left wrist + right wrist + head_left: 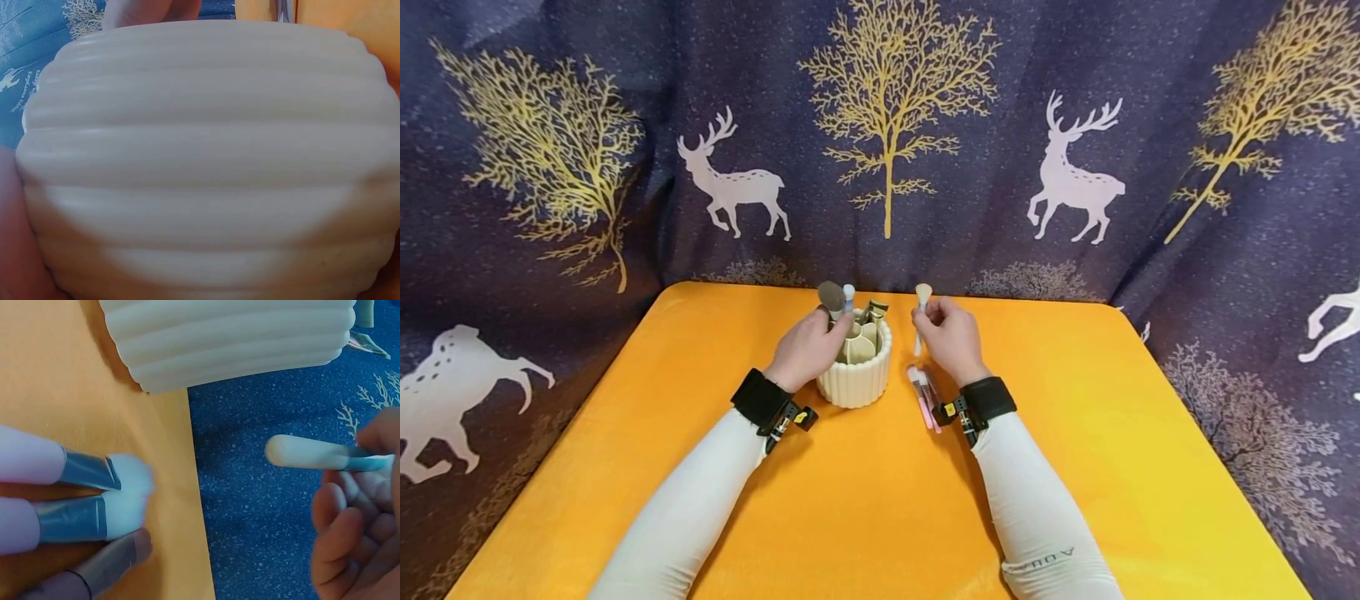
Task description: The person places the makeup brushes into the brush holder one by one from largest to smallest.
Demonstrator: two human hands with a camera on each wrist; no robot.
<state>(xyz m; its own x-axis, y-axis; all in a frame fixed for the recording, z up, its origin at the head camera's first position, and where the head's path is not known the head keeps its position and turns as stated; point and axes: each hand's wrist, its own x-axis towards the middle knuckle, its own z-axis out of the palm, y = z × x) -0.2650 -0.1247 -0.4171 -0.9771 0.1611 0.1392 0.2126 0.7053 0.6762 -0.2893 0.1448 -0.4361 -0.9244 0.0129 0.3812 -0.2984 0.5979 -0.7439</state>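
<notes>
A cream ribbed brush holder [853, 383] stands on the table with several makeup brushes in it, among them a large dark brush [831, 296] and a small pale-tipped one [849, 293]. My left hand [805, 348] grips the holder's left rim, its thumb over the opening; the farther fingers are hidden. In the left wrist view the holder's wall [212, 156] fills nearly everything. To the right, my right hand [953, 340] pinches a slim makeup brush [919, 333] upright, light bristles at the top. The right wrist view shows this brush's rounded handle end [300, 452].
Several pink-handled makeup brushes [925, 404] lie on the orange table [850, 517] just below my right hand. In the right wrist view their white bristles [128, 497] point toward the far table edge. A dark curtain [962, 200] with deer and trees hangs behind.
</notes>
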